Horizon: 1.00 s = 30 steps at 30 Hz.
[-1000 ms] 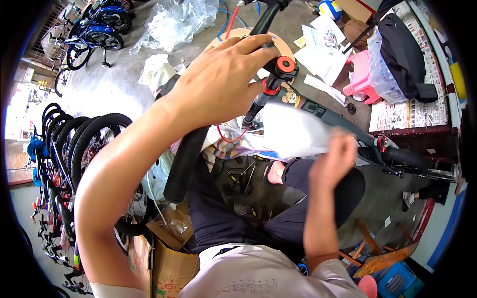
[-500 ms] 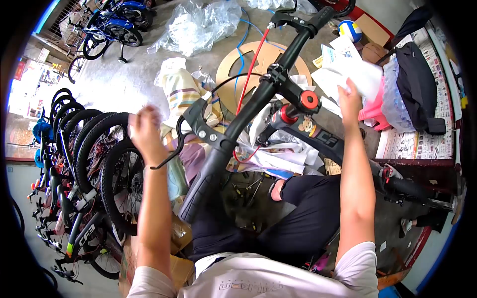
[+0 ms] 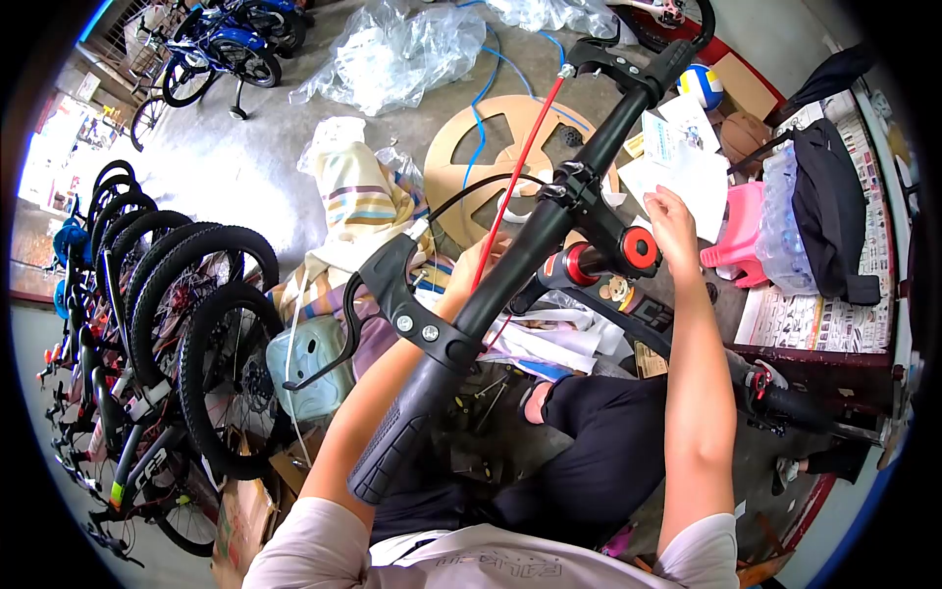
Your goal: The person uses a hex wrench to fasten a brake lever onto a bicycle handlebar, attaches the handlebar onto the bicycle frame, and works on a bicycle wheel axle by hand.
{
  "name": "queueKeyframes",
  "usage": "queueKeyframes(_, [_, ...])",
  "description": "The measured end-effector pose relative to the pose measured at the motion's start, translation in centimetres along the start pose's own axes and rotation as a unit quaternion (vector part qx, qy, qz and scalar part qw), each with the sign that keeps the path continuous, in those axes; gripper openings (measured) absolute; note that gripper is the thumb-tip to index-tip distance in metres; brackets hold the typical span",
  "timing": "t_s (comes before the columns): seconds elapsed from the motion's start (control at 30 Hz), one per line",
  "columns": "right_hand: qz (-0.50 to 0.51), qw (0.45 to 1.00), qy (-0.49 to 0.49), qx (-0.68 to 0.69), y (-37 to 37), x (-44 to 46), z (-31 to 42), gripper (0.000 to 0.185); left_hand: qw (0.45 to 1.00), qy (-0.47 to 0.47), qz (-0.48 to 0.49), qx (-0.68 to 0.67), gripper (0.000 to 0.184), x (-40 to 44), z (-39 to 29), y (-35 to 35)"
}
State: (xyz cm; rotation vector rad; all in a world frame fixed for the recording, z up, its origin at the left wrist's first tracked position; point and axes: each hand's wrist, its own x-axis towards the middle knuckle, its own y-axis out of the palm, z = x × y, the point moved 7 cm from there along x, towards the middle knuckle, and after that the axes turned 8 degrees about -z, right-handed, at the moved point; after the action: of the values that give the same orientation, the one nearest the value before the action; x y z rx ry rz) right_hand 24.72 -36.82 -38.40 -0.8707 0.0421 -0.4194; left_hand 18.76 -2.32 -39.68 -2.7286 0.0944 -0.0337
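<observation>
A black bicycle handlebar [image 3: 520, 260] crosses the middle of the view, with a brake lever [image 3: 345, 334] at its lower end. Behind the bar, my left hand [image 3: 473, 263] reaches in beside the red cable [image 3: 522, 162]; the bar and cable cover most of its fingers. My right hand [image 3: 671, 231] is to the right of the stem's red cap [image 3: 640, 247], fingers curled together, and whatever may be in them does not show. Past its fingertips lie white paper sheets [image 3: 692, 177]. The dark frame tube [image 3: 620, 312] slopes down below the stem.
Several bikes with black tyres [image 3: 201, 363] stand along the left. A striped cloth [image 3: 355, 201], a round cardboard piece [image 3: 446, 147] and clear plastic wrap [image 3: 397, 59] lie on the floor. At right are a pink stool [image 3: 738, 231], a ball [image 3: 700, 86] and a dark jacket [image 3: 829, 211].
My left hand has moved right, from beside the tyres to behind the handlebar. My right hand has shifted left and down, away from the paper, its fingers now curled. The handlebar sits slightly lower in view.
</observation>
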Motion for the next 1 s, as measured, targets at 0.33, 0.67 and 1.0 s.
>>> queueKeyframes(0.33, [-0.014,0.916,-0.051,0.398,-5.6,-6.4,16.6,0.051,0.890,-0.298,0.077,-0.336,0.043,-0.8,6.8,3.4])
queueKeyframes(0.67, [-0.086,0.899,-0.311,0.296,-9.0,-10.0,22.0,0.034,0.960,-0.202,-0.007,-0.194,0.042,-12.1,6.7,3.2])
queueKeyframes(1.0, [-0.006,0.910,-0.253,0.329,-7.3,-10.4,22.3,0.026,0.996,-0.078,-0.047,-0.011,0.040,-9.5,5.7,-0.4])
